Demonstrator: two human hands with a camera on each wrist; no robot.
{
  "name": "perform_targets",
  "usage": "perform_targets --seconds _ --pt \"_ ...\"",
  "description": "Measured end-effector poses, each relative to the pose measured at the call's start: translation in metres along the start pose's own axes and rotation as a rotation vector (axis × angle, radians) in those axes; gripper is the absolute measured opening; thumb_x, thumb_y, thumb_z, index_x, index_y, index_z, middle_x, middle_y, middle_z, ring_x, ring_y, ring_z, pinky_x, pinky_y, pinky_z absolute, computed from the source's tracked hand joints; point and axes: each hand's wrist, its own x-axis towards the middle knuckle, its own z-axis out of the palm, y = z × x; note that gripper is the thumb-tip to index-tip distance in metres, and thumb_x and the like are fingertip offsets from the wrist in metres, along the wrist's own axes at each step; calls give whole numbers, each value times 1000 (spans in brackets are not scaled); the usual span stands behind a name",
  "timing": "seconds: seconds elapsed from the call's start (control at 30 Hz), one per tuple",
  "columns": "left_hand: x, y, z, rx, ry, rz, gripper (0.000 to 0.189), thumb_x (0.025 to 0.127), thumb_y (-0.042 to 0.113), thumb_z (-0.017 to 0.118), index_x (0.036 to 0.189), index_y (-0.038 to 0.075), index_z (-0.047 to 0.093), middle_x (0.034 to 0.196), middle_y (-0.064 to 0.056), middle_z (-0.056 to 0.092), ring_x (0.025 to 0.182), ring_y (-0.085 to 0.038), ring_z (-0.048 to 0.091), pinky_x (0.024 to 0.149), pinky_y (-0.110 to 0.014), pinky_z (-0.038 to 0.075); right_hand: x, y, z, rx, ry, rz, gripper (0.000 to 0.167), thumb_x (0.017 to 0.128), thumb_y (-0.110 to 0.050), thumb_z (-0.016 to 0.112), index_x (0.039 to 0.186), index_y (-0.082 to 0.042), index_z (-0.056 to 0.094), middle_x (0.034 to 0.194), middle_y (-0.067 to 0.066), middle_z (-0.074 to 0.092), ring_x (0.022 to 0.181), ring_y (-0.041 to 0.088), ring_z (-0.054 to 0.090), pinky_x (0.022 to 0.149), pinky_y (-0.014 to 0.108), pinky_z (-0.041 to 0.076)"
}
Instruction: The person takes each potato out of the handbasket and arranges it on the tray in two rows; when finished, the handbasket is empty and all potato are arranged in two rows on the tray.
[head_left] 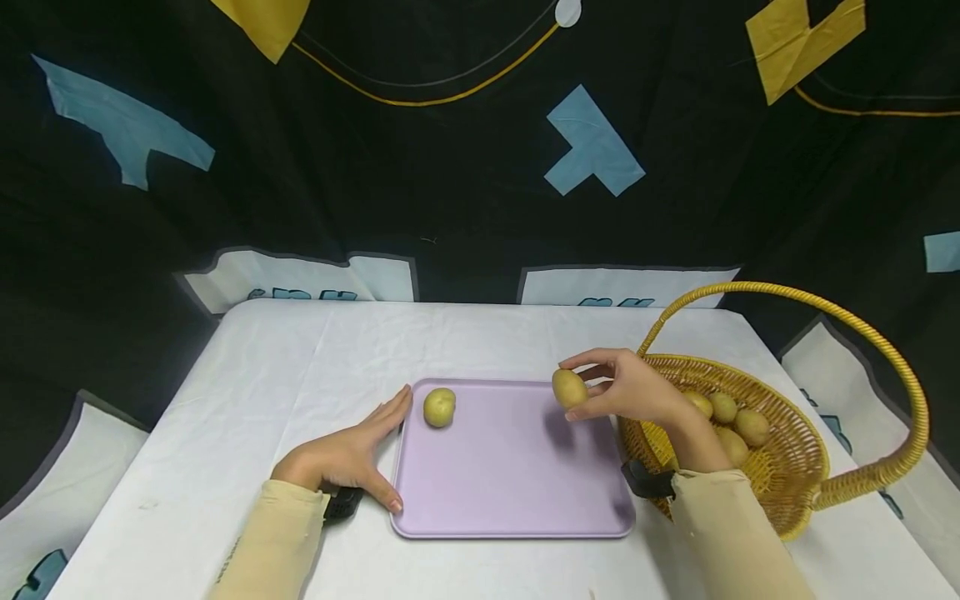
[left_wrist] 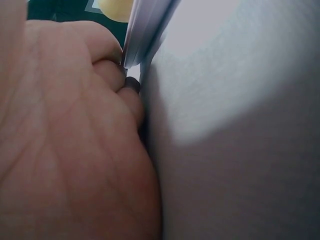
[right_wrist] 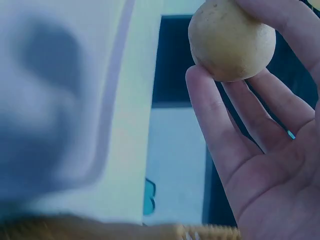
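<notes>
Above the right side of the tray [head_left: 510, 483], the right hand [head_left: 637, 390] pinched a potato [head_left: 570, 389], while the left hand [head_left: 348, 450] spread along the tray's left edge, perhaps bracing it, contact partly hidden.

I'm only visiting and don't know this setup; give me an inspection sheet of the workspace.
Surface: white-covered table.
Job's things: lilac tray bearing one potato near its far left corner; wicker basket at right holding several potatoes.
Clutter: nothing seen.
Grips: left hand rests at the tray's left edge; right hand pinches another potato above the tray.
Cables: nothing seen.
Surroundings: black backdrop with blue patches and yellow patches.
</notes>
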Motion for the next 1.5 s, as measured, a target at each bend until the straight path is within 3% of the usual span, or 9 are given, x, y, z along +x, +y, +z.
perform_targets --seconds 0.23,0.5,0.83,1.5 --pt "0 1 0 -6 -1 -2 152 53 38 99 161 6 -2 168 -10 -11 151 -35 -8 118 -59 5 17 5 27 22 -48 34 64 68 -10 94 126 -3 69 125 15 64 105 29 67 85 35 57" --pt "-2 0 -1 -9 4 0 152 52 37 100 161 5 -1 168 -10 -11 152 -35 -7 118 -60 5 36 7 58 -51 -33 20 61 65 -11 95 121 -7 72 120 6 66 104 24 64 85 35 57" --pt "-1 0 0 -3 -1 3 152 53 37 100 161 4 -2 168 -12 -11 151 -36 -8 118 -60 6 54 7 91 -40 -29 7 63 64 -6 94 123 -4 71 118 10 66 97 23 67 83 31 56" --pt "-1 1 -1 -12 -1 0 152 53 36 100 161 4 -2 167 -12 -11 151 -35 -8 118 -58 5 69 8 119 -115 36 -41 62 64 -6 95 121 -6 71 120 7 65 98 21 64 83 29 56"
